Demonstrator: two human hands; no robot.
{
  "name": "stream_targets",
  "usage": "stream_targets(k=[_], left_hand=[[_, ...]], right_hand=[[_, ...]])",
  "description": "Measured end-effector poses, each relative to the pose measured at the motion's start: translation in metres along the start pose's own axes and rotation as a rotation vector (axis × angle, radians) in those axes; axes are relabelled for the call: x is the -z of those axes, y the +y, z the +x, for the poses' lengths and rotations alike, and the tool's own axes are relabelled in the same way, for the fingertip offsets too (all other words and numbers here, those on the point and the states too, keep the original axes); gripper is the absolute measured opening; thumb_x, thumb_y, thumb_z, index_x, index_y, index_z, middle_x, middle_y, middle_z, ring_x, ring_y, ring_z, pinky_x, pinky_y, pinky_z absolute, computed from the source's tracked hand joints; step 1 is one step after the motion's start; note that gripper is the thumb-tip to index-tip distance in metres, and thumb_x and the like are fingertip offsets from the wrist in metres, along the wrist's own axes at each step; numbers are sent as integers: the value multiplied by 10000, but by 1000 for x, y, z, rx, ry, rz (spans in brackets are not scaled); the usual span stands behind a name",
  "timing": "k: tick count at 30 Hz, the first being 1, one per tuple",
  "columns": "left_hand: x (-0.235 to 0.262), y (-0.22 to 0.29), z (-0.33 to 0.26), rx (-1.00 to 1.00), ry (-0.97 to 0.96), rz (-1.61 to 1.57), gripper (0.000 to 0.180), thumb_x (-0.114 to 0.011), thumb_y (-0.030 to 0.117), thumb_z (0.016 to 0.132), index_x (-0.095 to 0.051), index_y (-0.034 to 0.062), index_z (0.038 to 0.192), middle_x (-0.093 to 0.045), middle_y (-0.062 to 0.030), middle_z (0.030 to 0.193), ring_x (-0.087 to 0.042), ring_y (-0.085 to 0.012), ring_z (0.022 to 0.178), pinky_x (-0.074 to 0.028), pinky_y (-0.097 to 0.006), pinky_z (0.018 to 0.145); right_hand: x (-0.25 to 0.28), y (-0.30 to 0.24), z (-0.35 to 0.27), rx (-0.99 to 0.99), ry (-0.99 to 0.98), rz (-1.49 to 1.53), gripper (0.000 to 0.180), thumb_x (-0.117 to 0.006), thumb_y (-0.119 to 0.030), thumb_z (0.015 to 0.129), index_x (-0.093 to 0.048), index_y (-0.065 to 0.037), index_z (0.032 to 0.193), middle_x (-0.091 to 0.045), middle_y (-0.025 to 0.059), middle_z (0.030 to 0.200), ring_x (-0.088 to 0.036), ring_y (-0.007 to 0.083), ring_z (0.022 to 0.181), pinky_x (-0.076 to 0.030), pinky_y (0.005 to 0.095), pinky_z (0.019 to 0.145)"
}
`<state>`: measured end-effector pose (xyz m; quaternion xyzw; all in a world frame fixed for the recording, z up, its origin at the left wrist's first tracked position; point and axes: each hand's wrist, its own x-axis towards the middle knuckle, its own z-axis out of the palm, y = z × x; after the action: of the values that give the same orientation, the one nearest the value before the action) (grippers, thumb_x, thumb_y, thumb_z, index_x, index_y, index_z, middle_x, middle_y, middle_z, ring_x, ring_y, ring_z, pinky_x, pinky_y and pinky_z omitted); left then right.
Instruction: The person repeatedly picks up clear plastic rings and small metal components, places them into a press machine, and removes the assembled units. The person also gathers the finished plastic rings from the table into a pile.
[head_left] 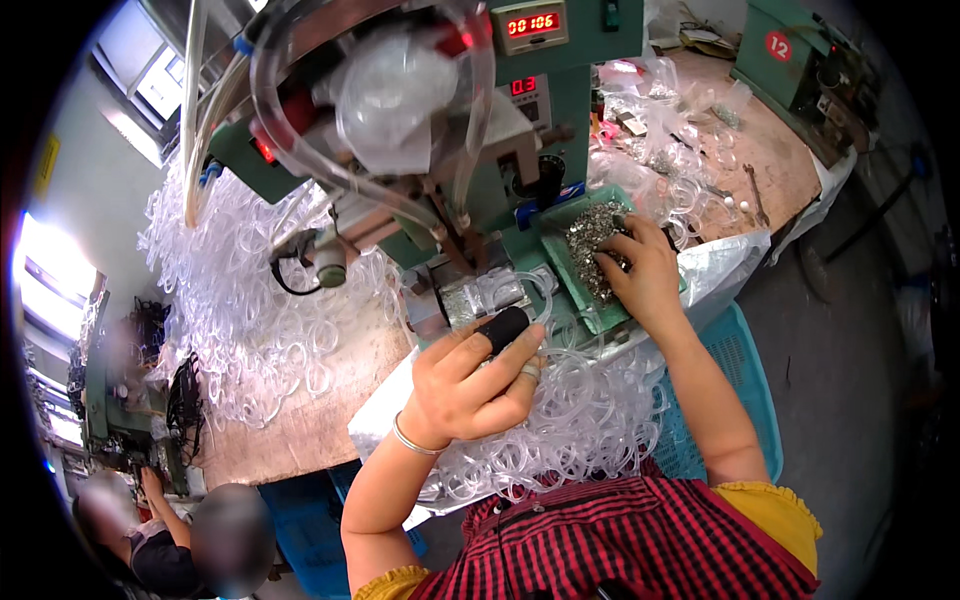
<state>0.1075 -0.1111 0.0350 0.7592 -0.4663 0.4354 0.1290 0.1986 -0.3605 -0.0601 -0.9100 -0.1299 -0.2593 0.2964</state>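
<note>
My left hand (475,385) is closed in a pinch at the machine's front, with a black finger cover (503,329) on one finger. A clear plastic tube loop (545,298) rises from its fingertips, beside the metal work block (484,294). My right hand (648,275) reaches into a green tray (603,320) of small shiny metal pieces (590,240). Its thumb and fingertips come together at the pile; whatever lies between them is too small to make out. Many clear tube loops (590,405) are heaped below my hands, near my checked apron.
The green machine (570,45) with red displays stands ahead, air hoses (197,120) hanging on its left. A large mound of clear tubing (240,260) covers the table's left. A wrench (756,195) and plastic bags lie back right. A blue basket (745,375) stands below right. Another person (165,550) works far left.
</note>
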Motion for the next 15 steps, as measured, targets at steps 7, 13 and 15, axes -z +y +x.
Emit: stream_targets(k=[7,13,15], left_hand=[[-4,9,-5,126,26,-74,247,-731,12,749,-540,74,893,-718,-114,1049,-687,-289,819,-575,-361,672],[39,49,-69,400,-19,290,176,-710,34,777,-662,30,947,-716,-127,1015,-684,-346,912,-520,-441,908],[65,34,-92,820,-82,932,97,-697,45,830,-701,43,927,-714,-106,1008,-666,-293,925,-478,-400,966]], right_hand=[[-14,-6,31,458,-181,-11,190,-674,-130,783,-617,-70,955,-575,126,1244,-530,337,1199,-485,464,887],[-5,-14,20,-94,-3,283,148,-633,-84,877,-683,-26,1005,-696,108,1020,-667,258,930,-503,328,836],[1,0,15,-288,-50,573,167,-628,-85,907,-693,-15,1043,-709,74,1003,-656,157,892,-488,259,826]])
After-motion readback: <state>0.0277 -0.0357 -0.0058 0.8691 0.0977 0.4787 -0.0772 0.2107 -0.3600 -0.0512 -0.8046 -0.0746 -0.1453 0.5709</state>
